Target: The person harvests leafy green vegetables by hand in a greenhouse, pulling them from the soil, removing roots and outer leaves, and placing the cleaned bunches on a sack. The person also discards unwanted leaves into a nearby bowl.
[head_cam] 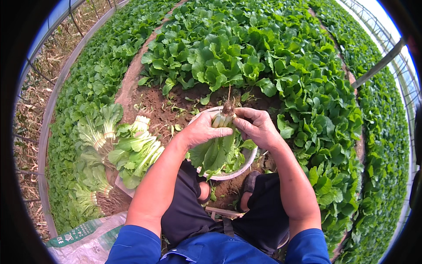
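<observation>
A small bunch of leafy greens (217, 147) hangs upside down between my hands, its soil-covered roots (228, 107) pointing up and away from me. My left hand (206, 130) is wrapped around the pale stems, thumb across the front. At the root end, my right hand (252, 123) pinches the base of the stems with thumb and fingers. Below the bunch stands a white basin (242, 170) with loose green leaves in it, partly hidden by the bunch and my hands.
Banded bunches of greens (99, 140) lie to the left, with more greens (138, 150) piled nearer. A printed plastic sack (92, 239) lies at lower left. Growing greens (224, 56) fill the beds ahead and right. A post (377, 64) slants at right. A wooden stool (224, 212) shows between my legs.
</observation>
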Motion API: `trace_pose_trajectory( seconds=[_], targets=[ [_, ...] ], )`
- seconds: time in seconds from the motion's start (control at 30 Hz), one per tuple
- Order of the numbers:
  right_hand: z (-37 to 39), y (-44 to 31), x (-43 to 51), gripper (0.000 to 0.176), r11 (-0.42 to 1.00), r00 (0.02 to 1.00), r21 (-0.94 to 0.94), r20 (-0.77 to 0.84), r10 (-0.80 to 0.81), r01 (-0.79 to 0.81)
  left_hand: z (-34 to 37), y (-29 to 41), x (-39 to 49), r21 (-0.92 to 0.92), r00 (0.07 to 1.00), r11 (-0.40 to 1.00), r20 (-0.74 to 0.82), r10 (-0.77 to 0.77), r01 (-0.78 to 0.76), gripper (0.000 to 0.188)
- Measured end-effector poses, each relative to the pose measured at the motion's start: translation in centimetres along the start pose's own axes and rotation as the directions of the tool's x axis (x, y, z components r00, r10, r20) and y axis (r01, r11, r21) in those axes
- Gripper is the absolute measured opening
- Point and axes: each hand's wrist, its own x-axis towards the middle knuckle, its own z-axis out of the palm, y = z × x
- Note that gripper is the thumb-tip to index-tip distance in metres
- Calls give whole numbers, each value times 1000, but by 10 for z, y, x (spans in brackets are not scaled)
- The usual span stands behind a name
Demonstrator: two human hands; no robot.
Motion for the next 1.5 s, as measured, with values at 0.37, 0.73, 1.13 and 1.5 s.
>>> trace_pose_trajectory(
  seconds=[0.37, 0.73, 1.13, 1.5],
  targets=[
    [2, 0, -3, 32, 995, 995, -54, 55, -79, 82, 9, -3, 3, -60, 998, 998, 62, -18, 22, 48],
    [-166, 71, -113, 32, 996, 768, 82, -636, 72, -25, 1, 4, -12, -2, 889, 980, -422, 178, -197, 13],
    [-168, 351, -69, 16, 73, 896, -903, -407, 176, -424, 4, 10, -20, 188, 742, 968, -670, 2, 168, 17],
    [-217, 408, -80, 15, -393, 627, -740, -671, 396, -545, 9, 12, -20, 184, 804, 983, -586, 95, 18, 19]
  ],
)
